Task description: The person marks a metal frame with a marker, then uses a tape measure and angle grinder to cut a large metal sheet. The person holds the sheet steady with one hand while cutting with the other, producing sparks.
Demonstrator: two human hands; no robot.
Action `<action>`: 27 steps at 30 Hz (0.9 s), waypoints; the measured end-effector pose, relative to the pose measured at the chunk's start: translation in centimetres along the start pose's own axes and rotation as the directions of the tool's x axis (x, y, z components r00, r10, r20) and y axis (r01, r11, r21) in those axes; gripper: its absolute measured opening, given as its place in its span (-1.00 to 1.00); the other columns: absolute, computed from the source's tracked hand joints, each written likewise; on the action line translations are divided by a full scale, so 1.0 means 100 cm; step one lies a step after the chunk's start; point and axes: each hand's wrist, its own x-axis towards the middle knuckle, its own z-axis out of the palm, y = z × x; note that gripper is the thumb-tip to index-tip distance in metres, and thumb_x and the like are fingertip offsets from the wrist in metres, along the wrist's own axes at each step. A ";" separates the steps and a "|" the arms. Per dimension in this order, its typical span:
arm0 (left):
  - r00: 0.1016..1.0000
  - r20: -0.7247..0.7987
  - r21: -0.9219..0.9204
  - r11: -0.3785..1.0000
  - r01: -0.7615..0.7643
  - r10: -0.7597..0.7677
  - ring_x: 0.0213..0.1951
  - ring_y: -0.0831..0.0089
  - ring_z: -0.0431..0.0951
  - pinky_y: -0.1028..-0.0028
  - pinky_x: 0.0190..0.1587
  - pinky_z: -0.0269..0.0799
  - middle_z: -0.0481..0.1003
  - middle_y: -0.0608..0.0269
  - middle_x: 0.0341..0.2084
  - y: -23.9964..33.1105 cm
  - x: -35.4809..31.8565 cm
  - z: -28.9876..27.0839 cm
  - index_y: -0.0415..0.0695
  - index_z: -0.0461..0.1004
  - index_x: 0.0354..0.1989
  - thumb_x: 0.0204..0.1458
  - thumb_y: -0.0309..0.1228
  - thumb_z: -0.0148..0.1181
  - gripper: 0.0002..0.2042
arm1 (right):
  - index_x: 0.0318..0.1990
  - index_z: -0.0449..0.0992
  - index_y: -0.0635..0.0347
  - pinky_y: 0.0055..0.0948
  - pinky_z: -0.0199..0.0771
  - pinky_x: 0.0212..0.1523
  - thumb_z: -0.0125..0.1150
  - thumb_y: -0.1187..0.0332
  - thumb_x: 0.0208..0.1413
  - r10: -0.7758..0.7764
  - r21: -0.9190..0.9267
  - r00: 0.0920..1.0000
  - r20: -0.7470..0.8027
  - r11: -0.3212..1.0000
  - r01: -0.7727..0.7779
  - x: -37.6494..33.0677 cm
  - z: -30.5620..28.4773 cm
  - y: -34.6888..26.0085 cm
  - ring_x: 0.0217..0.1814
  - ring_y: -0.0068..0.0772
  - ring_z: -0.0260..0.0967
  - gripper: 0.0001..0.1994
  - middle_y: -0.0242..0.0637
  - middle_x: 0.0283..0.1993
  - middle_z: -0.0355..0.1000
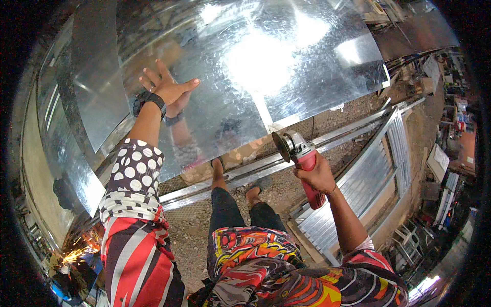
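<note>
A large shiny metal sheet [204, 107] spreads out in front of me and mirrors my arm and the lights. My left hand [166, 88] lies on it toward the left, fingers spread, with a dark watch [156, 101] on the wrist. In my right hand [319, 175] is a red angle grinder [308, 162], gripped round its body. Its dark disc [281, 147] is at the sheet's near edge, close to a pale strip on the surface; whether it touches the metal I cannot tell.
Long metal bars [276, 165] run across the gravel ground between me and the sheet. A slatted metal panel [332, 210] lies to the right. More metal sheets [94, 77] lean at the left. Sparks [76, 254] fly at the lower left. Assorted clutter lines the far right.
</note>
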 end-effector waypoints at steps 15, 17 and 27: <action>0.997 0.070 -0.022 0.999 -0.031 0.033 0.37 -0.54 -0.81 -0.37 0.39 -0.47 -0.66 -0.57 0.40 -0.003 0.004 -0.019 -0.16 -0.55 0.52 -0.33 0.58 0.23 0.49 | -0.13 0.49 0.28 -0.41 0.52 -0.24 0.53 0.36 -0.21 -0.025 -0.016 0.999 -0.033 1.000 0.025 -0.002 0.004 -0.018 -0.31 -0.54 0.43 -0.55 -0.35 -0.31 0.52; 0.995 0.084 -0.049 0.997 -0.051 0.055 0.37 -0.53 -0.81 -0.37 0.39 -0.48 -0.66 -0.56 0.41 -0.003 0.005 -0.019 -0.15 -0.56 0.52 -0.33 0.58 0.23 0.49 | -0.14 0.49 0.27 -0.41 0.52 -0.25 0.53 0.36 -0.21 -0.018 -0.021 0.999 -0.029 1.000 0.018 -0.001 0.005 -0.019 -0.32 -0.54 0.42 -0.55 -0.35 -0.32 0.52; 0.999 0.033 -0.024 0.999 -0.040 0.041 0.38 -0.52 -0.79 -0.37 0.39 -0.43 -0.62 -0.55 0.42 -0.004 0.007 -0.014 -0.13 -0.57 0.53 -0.33 0.59 0.21 0.49 | -0.16 0.50 0.28 -0.41 0.51 -0.28 0.53 0.38 -0.22 -0.023 -0.020 0.999 -0.035 1.000 0.022 0.001 0.004 -0.025 -0.35 -0.54 0.42 -0.57 -0.34 -0.34 0.52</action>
